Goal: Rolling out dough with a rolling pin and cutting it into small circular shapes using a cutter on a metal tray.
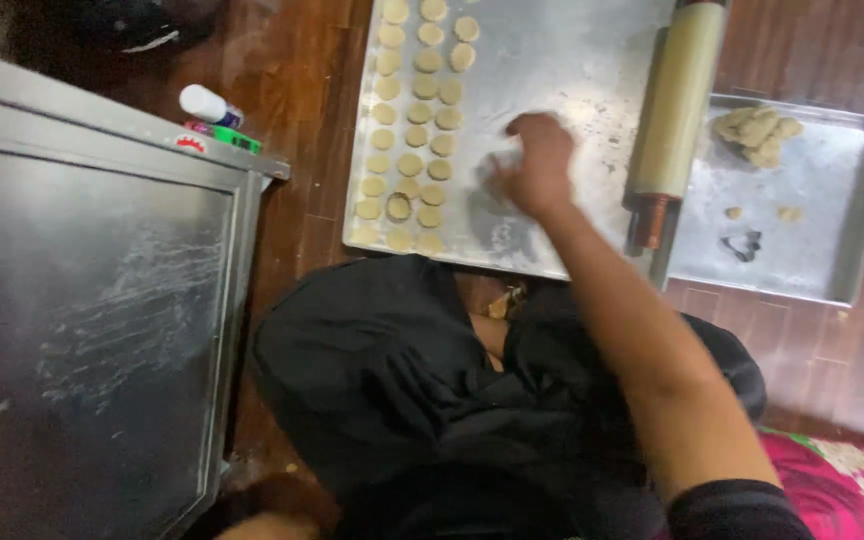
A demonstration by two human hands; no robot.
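Observation:
My right hand (534, 165) reaches out over a large flat metal tray (572, 60) on the floor. It is blurred, with the fingers curled down onto the tray's bare, floured middle. I cannot tell whether it holds anything. Just left of it lie several small round dough discs (414, 110) in three rows; one near the front has a ring-shaped cutter (398, 207) around it. A wooden rolling pin (677, 100) lies along the tray's right edge. A skin-coloured sliver at the bottom edge may be my left hand (262, 525).
A second, deeper metal tray (852, 260) at the right holds a lump of dough (757, 130), a few crumbs and a small shaped cutter (742, 245). A metal cabinet top (82, 300) fills the left, with a white bottle (207, 105) behind it. My black-clothed lap (402, 390) lies below.

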